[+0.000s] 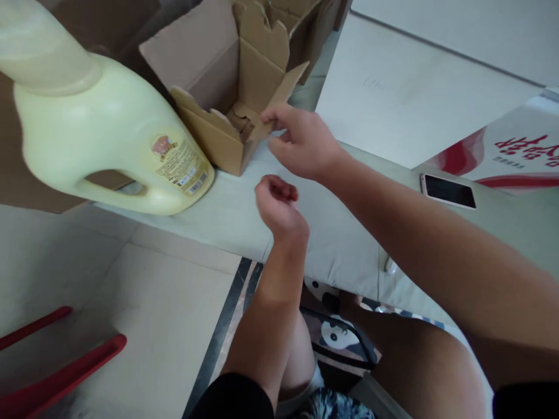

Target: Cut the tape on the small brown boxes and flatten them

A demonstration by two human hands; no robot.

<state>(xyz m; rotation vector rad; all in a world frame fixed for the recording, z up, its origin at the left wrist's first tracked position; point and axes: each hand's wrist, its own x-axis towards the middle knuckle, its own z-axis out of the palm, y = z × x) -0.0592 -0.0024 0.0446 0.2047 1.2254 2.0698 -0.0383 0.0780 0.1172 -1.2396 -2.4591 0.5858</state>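
Note:
An open brown cardboard box [220,139] stands on the cloth-covered table, its flaps raised. At its right side, my right hand [303,139] pinches the edge of a flap between bent fingers. My left hand [282,203] hovers just in front of the box and below the right one, fingers curled into a loose fist with nothing visible in them. Left of the box is a large pale yellow jug [109,134] with a handle hole and a printed label, its top cut off by the frame.
More cardboard boxes [301,29] stand behind. A phone [449,191] lies at the right, near a white box [414,75] and a red-and-white printed panel [502,145]. Red plastic legs [74,369] rest on the tiled floor at lower left. The table's front edge runs above my legs.

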